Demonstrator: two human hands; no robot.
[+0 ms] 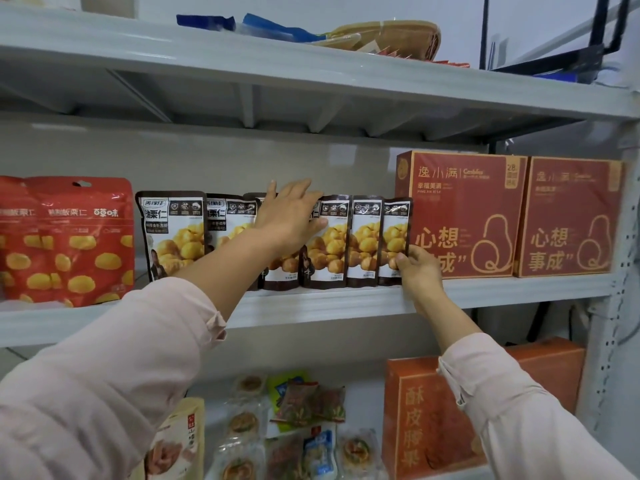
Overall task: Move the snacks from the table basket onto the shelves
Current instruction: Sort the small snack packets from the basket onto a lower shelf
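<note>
A row of brown chestnut pouches (332, 240) stood upright, side by side and slightly overlapping, on the middle shelf (311, 306) of a grey metal rack. The left grip (289, 216) lay released against the upper fronts of the pouches near the middle of the row, fingers straight and spread, the palm touching the packs. The right grip (417, 271) was at the row's right end, pinching the lower right edge of the rightmost pouch (394, 233) with the thumb in front and the fingers curled behind it. Both arms wore pale pink sleeves (104, 375).

Left of the row stood red chestnut bags (76, 240), with a small gap between them and the first pouch. Just right of the row stood two red gift boxes (464, 216), side by side. On the upper shelf (242, 64) lay blue packets (270, 27) and a woven tray (391, 38). On the lower shelf lay small wrapped snacks (294, 427) beside an orange box (422, 417).
</note>
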